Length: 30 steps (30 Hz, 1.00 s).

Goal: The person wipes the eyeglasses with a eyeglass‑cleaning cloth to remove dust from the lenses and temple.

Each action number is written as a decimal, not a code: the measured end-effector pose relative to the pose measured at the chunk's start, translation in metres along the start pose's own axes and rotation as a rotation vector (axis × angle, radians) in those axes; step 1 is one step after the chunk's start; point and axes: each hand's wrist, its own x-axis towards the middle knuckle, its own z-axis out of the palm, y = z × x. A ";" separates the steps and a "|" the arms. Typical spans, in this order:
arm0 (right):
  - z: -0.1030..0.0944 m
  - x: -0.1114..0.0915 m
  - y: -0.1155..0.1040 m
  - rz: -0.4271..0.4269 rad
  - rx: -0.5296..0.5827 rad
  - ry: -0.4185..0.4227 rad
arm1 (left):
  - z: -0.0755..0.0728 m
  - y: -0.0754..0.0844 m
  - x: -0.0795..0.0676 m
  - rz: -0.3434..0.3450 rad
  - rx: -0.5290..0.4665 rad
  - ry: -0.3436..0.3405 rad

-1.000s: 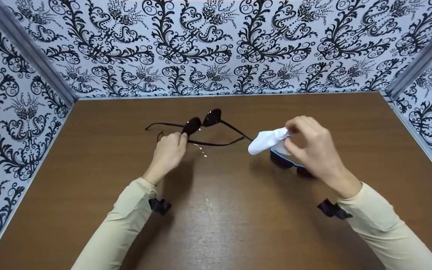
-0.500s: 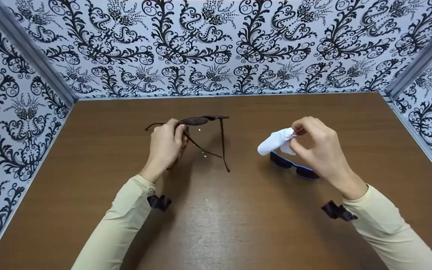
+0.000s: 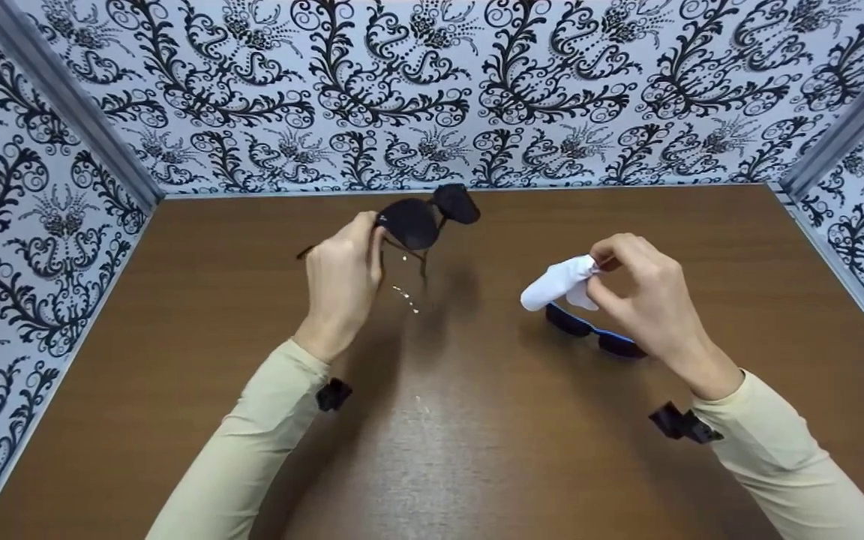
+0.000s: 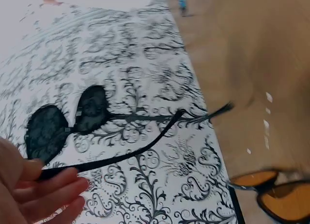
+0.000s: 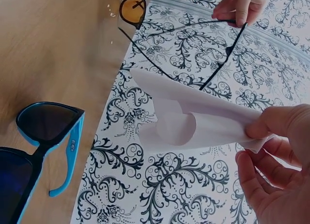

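My left hand [image 3: 342, 277] pinches black sunglasses [image 3: 409, 223] near one hinge, raised above the table. In the left wrist view the sunglasses' dark lenses [image 4: 46, 132] and both unfolded temples are visible. A thin white cloth [image 3: 558, 281] hangs folded from the thumb and fingers of my right hand [image 3: 653, 307]. Just below that hand, sunglasses with blue temples [image 3: 568, 321] lie on the table. Orange-lensed glasses [image 4: 286, 202] rest on the table beneath my left hand, which hides most of them in the head view.
The brown wooden table [image 3: 432, 450] meets patterned black-and-white walls [image 3: 432, 97] at the back and both sides. Small bright specks [image 3: 406, 298] show on the tabletop between the hands. A small black device [image 3: 333, 394] is strapped at each wrist.
My left hand has lifted the black sunglasses off the table and turned them so the lenses face up toward the head camera. The right hand with the cloth has shifted slightly right.
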 end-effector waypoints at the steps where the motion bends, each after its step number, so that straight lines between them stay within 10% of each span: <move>1: 0.000 -0.001 0.000 -0.001 0.000 -0.002 | 0.004 0.000 -0.001 0.045 0.024 0.030; 7: 0.003 -0.005 0.003 -0.006 0.020 0.001 | 0.027 -0.007 -0.015 0.299 0.150 0.118; 15: 0.008 -0.009 0.005 -0.001 0.038 -0.004 | 0.048 -0.005 -0.041 0.606 0.221 0.037; 22: 0.007 -0.011 0.006 0.005 0.043 -0.010 | 0.056 -0.009 -0.055 0.683 0.257 -0.098; 30: -0.001 -0.014 0.011 0.022 0.010 0.014 | 0.052 -0.016 -0.059 0.596 0.272 -0.311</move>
